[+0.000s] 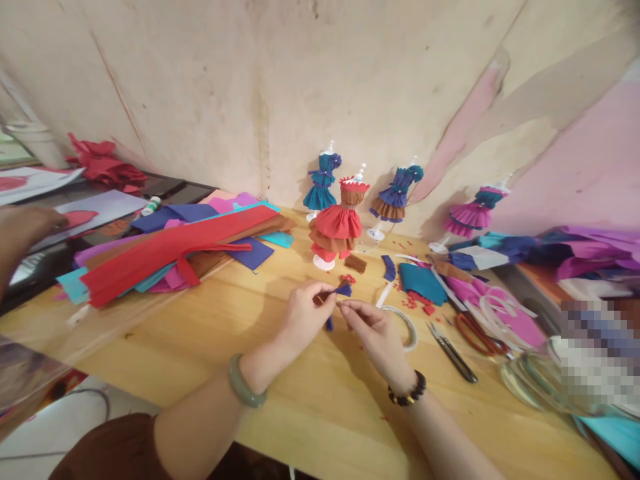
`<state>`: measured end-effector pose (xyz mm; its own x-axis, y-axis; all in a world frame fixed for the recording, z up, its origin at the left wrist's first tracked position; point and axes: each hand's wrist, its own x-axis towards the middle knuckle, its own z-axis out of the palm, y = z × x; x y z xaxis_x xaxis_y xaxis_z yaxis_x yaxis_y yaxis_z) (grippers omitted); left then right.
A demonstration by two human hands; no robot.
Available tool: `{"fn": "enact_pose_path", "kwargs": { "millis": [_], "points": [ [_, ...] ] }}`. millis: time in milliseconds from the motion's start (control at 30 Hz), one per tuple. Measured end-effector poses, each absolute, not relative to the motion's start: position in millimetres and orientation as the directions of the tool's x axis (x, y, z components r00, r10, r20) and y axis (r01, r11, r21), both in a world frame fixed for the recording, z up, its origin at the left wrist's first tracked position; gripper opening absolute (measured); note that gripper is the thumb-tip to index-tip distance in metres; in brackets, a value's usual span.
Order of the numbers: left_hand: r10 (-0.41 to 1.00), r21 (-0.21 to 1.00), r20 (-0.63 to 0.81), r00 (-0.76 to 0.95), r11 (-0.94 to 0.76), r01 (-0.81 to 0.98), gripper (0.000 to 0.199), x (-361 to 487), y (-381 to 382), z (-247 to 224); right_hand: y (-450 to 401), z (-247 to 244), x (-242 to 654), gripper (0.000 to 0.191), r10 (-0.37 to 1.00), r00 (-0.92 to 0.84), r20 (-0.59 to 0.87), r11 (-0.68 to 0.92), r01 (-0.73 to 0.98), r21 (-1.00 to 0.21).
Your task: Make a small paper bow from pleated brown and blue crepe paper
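Observation:
My left hand point(311, 312) pinches a small piece of dark blue paper point(344, 290) above the middle of the wooden table point(200, 347). Close on its right, my right hand point(371, 328) has its thumb and index finger pressed together near the lower edge of that piece; what lies between them is too small to make out. Just behind the hands stands a miniature dress form in a red and brown paper dress point(338, 223). A roll of white tape point(406, 327) lies flat beside my right hand.
Small scissors point(453, 352) and orange-handled scissors point(480, 335) lie right, near a glass container point(535, 373). Red crepe paper point(175, 250) tops a pile at left. Three more dressed forms stand by the wall. Another person's hand point(30, 230) is at far left.

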<state>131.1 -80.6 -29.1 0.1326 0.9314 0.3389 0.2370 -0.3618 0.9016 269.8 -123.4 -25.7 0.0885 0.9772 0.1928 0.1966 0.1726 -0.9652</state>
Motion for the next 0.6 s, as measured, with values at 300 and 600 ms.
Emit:
{"fn": "enact_pose_path", "kwargs": {
  "millis": [300, 600],
  "points": [
    [0.731, 0.612, 0.653, 0.195, -0.662, 0.432, 0.013, 130, -83, -34, -122, -32, 273, 0.021, 0.921, 0.097, 0.377, 0.330, 0.315, -0.890],
    [0.694, 0.464, 0.652, 0.304, -0.683, 0.564, 0.014, 130, -84, -35, -123, -38, 273, 0.023, 0.861, -0.018, 0.508, 0.392, 0.661, -0.640]
  ]
}}
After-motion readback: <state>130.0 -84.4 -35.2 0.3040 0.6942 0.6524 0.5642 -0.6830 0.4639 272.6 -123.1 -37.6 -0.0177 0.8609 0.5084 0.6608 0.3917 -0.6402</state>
